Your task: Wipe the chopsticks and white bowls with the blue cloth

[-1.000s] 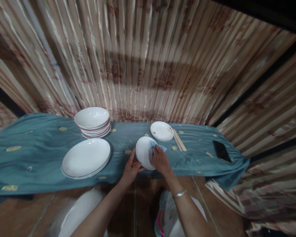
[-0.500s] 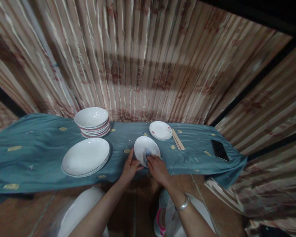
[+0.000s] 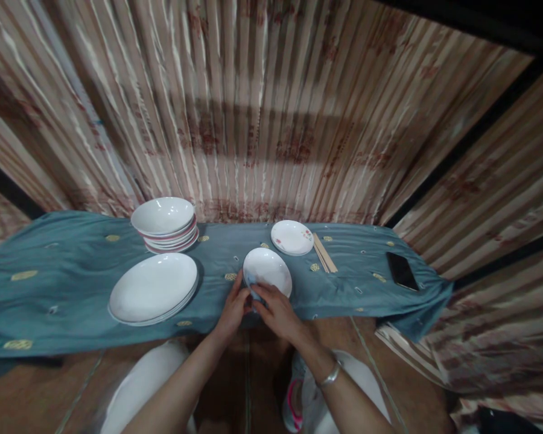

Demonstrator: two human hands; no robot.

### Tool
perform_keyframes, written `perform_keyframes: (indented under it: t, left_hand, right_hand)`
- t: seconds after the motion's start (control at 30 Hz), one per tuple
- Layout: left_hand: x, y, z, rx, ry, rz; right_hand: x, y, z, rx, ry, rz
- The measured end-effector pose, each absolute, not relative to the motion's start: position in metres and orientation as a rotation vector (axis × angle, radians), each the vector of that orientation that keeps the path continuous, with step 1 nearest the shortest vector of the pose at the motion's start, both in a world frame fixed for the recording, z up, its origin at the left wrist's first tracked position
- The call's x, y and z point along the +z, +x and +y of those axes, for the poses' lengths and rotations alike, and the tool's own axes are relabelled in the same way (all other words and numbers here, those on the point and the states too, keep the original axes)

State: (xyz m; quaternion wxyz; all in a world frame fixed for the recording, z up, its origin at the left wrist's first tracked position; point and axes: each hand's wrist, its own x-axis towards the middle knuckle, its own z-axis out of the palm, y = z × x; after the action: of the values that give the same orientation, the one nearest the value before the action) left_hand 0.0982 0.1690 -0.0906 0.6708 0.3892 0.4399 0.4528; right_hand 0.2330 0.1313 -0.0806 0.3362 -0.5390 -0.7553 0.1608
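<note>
A small white plate (image 3: pixel 271 268) is at the table's front edge, between my two hands. My left hand (image 3: pixel 233 309) grips its left rim, with the fingers along the edge and the thumb at the near side. Inside the plate, at its near left, my right hand (image 3: pixel 277 310) presses a small bluish cloth (image 3: pixel 252 282) against the surface. Most of the cloth is hidden under the fingers. Just behind sits a small stack of flower-patterned plates (image 3: pixel 292 237).
Left on the teal tablecloth (image 3: pixel 226 241) stand a stack of bowls (image 3: pixel 165 217) and a stack of large oval plates (image 3: pixel 151 289). Wooden chopsticks (image 3: pixel 324 254) lie right of the flowered plates, and a black phone (image 3: pixel 402 271) farther right. A pleated curtain (image 3: pixel 253 120) hangs behind.
My right hand has moved the cloth left across the plate, from its middle to the near left rim beside my left hand. My left hand still grips the plate. The view has shifted slightly.
</note>
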Motion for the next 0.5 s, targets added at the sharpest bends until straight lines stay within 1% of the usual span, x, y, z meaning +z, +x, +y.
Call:
perform_keyframes:
  t: [0.17,0.3,0.5]
  left_hand:
    - [-0.086,0.099,0.167,1.009,0.846,0.977]
    - [-0.082,0.098,0.165,0.98,0.824,0.944]
    - [-0.092,0.093,0.171,1.04,0.954,0.98]
  right_hand:
    - [-0.082,0.225,0.133,0.34,-1.412,-1.971]
    - [-0.072,0.224,0.134,0.303,-1.405,-2.032]
    - [-0.057,0.234,0.133,0.254,-1.431,-2.053]
